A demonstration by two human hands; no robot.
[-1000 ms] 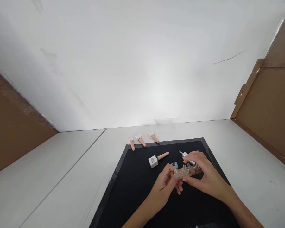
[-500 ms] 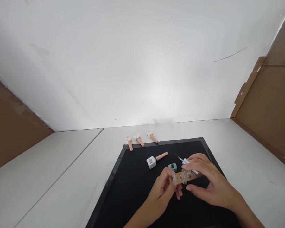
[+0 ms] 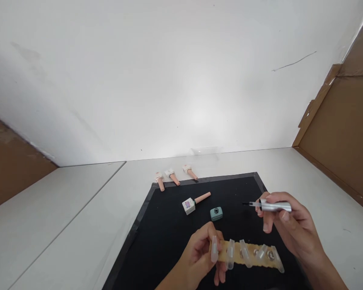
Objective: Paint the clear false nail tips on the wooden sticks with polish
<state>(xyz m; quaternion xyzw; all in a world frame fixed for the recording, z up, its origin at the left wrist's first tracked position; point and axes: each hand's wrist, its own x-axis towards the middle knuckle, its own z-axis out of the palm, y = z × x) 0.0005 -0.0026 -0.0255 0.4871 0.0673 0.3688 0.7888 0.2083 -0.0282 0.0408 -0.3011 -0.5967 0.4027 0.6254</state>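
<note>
Between its fingers and thumb, my left hand grips one end of a tan strip that carries several clear false nail tips standing across it. My right hand holds a nail polish brush by its silver cap, the dark bristles pointing left above the mat. An uncapped teal polish bottle stands upright just beyond my left hand. Further back lies a white polish bottle with a pink cap and a purple picture on its side.
Three white bottles with pink caps, one of them a bottle in the middle, lie at the far edge of the black mat. A white wall rises behind the white table. Brown cardboard stands at the right.
My right hand has lifted the brush away from the strip, to the right. My left hand has brought the strip lower and turned it, so its row of nail tips shows.
</note>
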